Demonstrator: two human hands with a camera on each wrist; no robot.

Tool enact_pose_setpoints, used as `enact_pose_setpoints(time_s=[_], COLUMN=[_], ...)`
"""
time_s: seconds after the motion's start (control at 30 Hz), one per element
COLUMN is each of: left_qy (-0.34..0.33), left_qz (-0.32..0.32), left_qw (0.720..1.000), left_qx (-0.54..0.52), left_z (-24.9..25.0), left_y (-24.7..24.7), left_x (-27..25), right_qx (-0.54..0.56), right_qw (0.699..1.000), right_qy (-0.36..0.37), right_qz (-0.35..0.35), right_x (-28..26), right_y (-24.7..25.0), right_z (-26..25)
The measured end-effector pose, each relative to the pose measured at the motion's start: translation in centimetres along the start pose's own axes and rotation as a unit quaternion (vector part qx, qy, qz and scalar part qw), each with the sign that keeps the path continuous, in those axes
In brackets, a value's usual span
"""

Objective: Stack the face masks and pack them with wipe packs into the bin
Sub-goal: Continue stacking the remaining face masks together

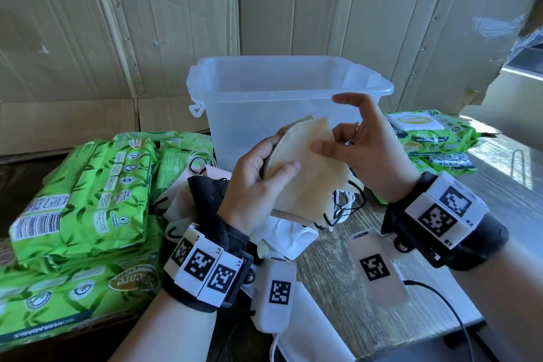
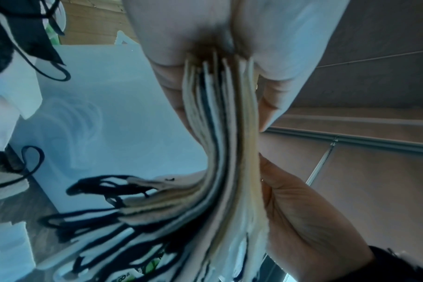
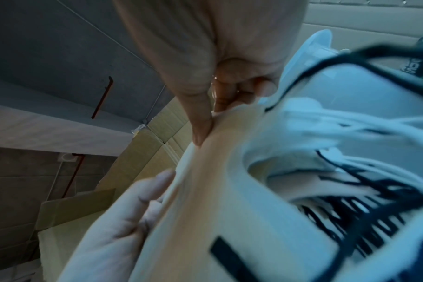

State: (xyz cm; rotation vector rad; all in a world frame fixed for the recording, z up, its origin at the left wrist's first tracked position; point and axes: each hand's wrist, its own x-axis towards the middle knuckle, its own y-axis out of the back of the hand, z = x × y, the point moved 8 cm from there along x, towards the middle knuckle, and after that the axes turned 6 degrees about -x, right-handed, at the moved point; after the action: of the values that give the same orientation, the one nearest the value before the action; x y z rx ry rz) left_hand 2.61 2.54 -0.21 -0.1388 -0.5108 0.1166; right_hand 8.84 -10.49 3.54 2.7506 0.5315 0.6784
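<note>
The left hand (image 1: 255,185) is gripping a stack of face masks (image 1: 305,173), thumb across the front, holding it up in front of the clear bin (image 1: 223,114). The right hand (image 1: 361,150) is pinching the top beige mask with its thumb (index finger lifted clear), while green wipe packs (image 1: 88,185) are lying on the worktop (image 1: 346,279) to either side.

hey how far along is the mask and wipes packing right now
Partly done: the left hand grips a stack of masks, many layers thick in the left wrist view, while the right hand pinches its top edge. The bin looks empty so far. Still left: loose masks on the table, then the stack and the wipe packs go into the bin.
</note>
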Motion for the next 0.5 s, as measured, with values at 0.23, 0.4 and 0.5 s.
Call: enact_pose_setpoints(time_s=[0.23,0.4,0.5], left_qy=[-0.011,-0.013,-0.035], left_qz=[-0.010,-0.015,0.052], left_qw=[1.000,0.999,0.998], left_qx=[0.023,-0.036,-0.015], left_z=[-0.2,-0.2,0.5], left_y=[-0.3,-0.4,0.5], left_x=[0.0,-0.1,0.0], right_qx=[-0.153,-0.064,-0.035], right_qw=[0.987,0.988,0.996], right_qy=[-0.010,-0.027,0.017], right_qz=[0.055,-0.138,-0.083], right_x=[-0.1,-1.1,-1.0], right_y=[0.3,-3.2,-2.3], right_z=[0.4,1.9,1.7])
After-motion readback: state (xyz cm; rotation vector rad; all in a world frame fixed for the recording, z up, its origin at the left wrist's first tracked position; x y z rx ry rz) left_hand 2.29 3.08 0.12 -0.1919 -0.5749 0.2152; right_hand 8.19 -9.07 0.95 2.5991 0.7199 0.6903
